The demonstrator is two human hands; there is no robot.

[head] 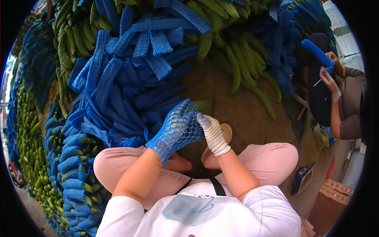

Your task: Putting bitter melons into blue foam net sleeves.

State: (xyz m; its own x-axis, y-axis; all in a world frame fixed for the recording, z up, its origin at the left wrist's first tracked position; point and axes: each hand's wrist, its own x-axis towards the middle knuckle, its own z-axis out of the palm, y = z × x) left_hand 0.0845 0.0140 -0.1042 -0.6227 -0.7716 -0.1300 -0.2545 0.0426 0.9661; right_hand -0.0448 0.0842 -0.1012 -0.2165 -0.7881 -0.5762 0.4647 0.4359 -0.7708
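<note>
My left hand [180, 127] is inside a stretched blue foam net sleeve [168, 133], which covers it from wrist to fingertips. Through the mesh a pale glove shows, but how its fingers are bent is unclear. My right hand [214, 133], in a yellow-and-white striped glove, pinches the far end of that sleeve between thumb and fingers. Just beyond my hands lies the end of a green gourd [202, 104], partly hidden by the net. A heap of flattened blue foam net sleeves [127, 86] spreads ahead and to the left.
Long bumpy green gourds [239, 62] are piled ahead on brown sheeting [242, 115]. Net-wrapped gourds [74, 171] are stacked at my left. On the right, another person's hands [330, 74] hold a blue sleeve [318, 53]. Cardboard boxes [331, 201] stand at lower right.
</note>
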